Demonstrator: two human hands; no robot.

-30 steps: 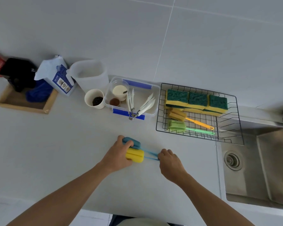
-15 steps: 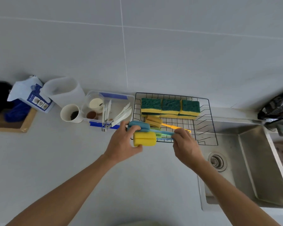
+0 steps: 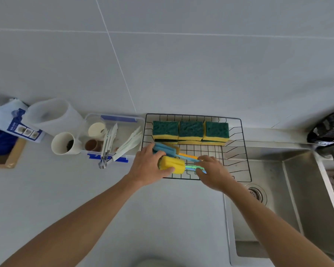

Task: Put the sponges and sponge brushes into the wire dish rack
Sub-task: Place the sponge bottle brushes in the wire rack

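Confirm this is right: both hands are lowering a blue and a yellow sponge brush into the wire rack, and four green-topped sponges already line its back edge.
Not quite: the head view shows three green-topped sponges along the back of the wire rack, not four. The rest holds: the left hand grips the blue brush and yellow brush by their heads, the right hand by the handles.

I see a black wire rack holding three sponges, dark green on top and yellow beneath. My left hand holds a yellow brush head and a blue brush head; an orange handle and a pale green handle show beside them. Left of the rack, a clear box has blue clips. The counter is pale grey, the sink silver-grey, the far-left tray tan wood.
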